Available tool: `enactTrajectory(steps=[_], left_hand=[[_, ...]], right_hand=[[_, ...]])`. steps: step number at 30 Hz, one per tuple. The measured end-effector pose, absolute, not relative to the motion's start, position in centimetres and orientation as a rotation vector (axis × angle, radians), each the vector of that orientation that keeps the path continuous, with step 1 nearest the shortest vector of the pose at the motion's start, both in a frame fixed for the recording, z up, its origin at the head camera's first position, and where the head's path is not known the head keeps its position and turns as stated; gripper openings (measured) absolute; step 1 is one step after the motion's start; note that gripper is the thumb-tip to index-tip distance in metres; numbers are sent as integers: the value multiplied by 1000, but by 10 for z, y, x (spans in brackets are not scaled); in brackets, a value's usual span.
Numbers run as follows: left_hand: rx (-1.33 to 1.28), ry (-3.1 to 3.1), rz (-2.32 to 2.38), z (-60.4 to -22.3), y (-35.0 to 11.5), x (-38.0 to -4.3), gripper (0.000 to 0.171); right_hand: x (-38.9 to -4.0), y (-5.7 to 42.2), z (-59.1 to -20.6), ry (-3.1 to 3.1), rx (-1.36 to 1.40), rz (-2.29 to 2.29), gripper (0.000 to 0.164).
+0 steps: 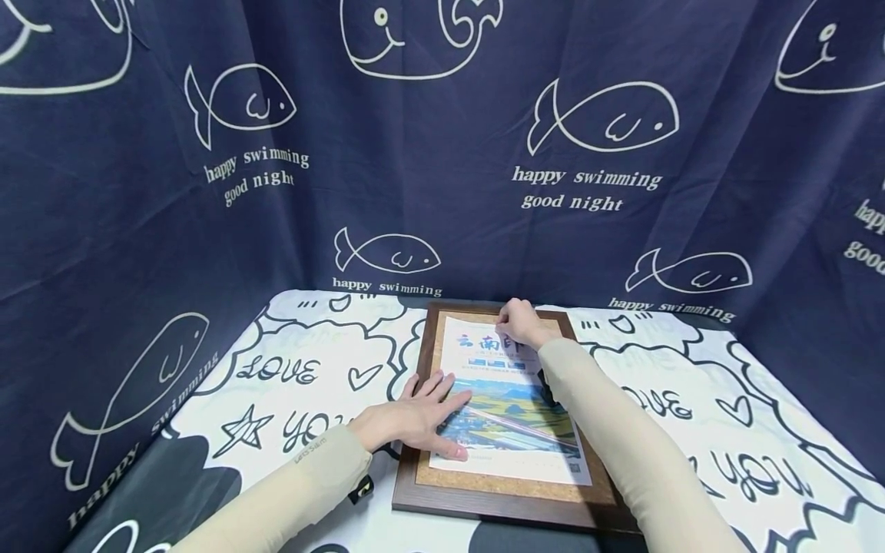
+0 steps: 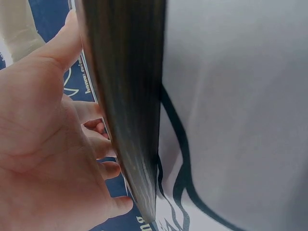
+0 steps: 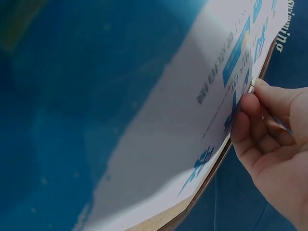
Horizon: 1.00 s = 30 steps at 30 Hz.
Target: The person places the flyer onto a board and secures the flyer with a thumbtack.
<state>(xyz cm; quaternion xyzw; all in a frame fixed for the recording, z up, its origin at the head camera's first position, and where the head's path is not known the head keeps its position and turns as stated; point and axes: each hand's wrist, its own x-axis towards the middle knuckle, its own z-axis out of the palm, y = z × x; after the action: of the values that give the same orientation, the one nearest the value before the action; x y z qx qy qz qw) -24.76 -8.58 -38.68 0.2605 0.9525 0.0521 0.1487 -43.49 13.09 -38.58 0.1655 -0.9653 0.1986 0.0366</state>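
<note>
A printed poster (image 1: 508, 453) with blue lettering and a landscape picture lies on a cork board (image 1: 508, 489) in a dark brown wooden frame. My left hand (image 1: 415, 418) rests with spread fingers on the poster's left side, its palm over the frame's left edge. In the left wrist view the frame's side (image 2: 127, 110) stands close beside that hand (image 2: 53, 144). At the poster's top edge is my right hand (image 1: 523, 322), its thumb and forefinger pinched together. A thin pin (image 3: 252, 86) shows at those fingertips; most of it is hidden by the fingers.
The board lies on a white cloth (image 1: 297, 399) with black drawings and lettering. A dark blue curtain (image 1: 484, 230) with fish drawings hangs right behind the board and along both sides. My right forearm (image 1: 622, 438) crosses the board's right side.
</note>
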Motion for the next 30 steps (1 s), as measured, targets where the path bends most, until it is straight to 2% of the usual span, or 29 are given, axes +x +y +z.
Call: enactTrajectory(steps=[30], left_hand=[[752,2730,173,-387,-87,-249,94]], right_hand=[[-435,128,-385,-2980,507,628,13]])
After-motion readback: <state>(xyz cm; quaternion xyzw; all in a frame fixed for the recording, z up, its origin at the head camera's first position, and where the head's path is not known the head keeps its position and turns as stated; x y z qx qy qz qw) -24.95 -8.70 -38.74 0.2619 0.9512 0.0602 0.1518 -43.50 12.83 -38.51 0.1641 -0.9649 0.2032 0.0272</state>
